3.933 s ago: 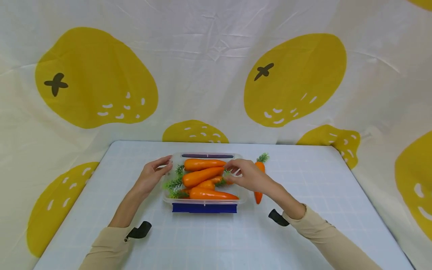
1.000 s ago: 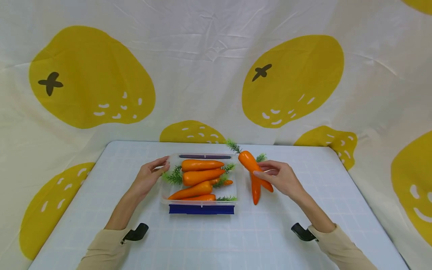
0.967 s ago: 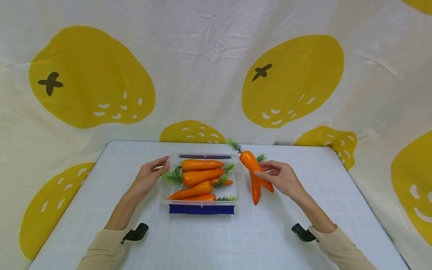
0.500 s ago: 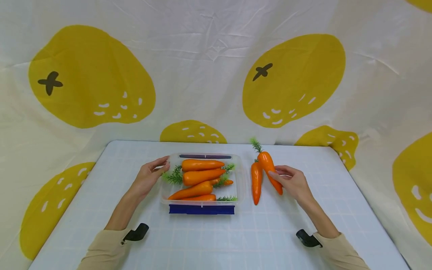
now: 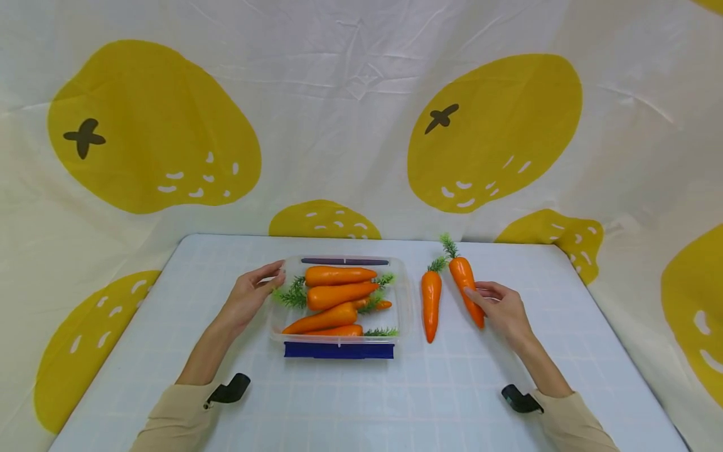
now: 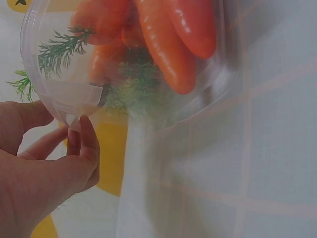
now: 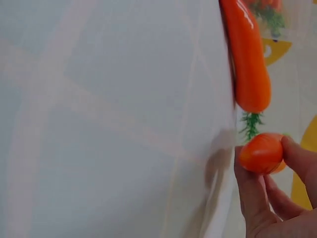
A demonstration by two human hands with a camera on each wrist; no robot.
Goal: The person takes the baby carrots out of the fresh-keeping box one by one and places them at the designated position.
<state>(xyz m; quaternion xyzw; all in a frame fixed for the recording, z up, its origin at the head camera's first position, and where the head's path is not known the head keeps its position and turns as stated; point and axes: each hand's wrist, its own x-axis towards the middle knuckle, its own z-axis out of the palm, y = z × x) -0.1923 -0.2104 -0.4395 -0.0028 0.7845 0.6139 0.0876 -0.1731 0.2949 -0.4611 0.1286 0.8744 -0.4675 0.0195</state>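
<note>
In the head view, my right hand (image 5: 504, 309) pinches an orange toy-like carrot (image 5: 462, 274) between thumb and fingers, its green top pointing away. The right wrist view shows that carrot (image 7: 261, 153) tip-on, close over the table. Just left of it, a second carrot (image 5: 431, 304) lies on the table. My left hand (image 5: 248, 296) grips the left side of a clear plastic food container (image 5: 404, 307), thumb and fingers at its rim (image 6: 47, 94). Several carrots (image 5: 341, 295) with green tops lie sideways inside the container.
The container has blue clip flaps (image 5: 339, 350) folded out at front and back. A pale checked cloth covers the table (image 5: 361, 408). Behind it hangs a white curtain (image 5: 339, 125) printed with large yellow fruit.
My right hand has come out from over the container with a carrot, moved right across the lying carrot and lowered it beside that one. The left hand has stayed at the container's side.
</note>
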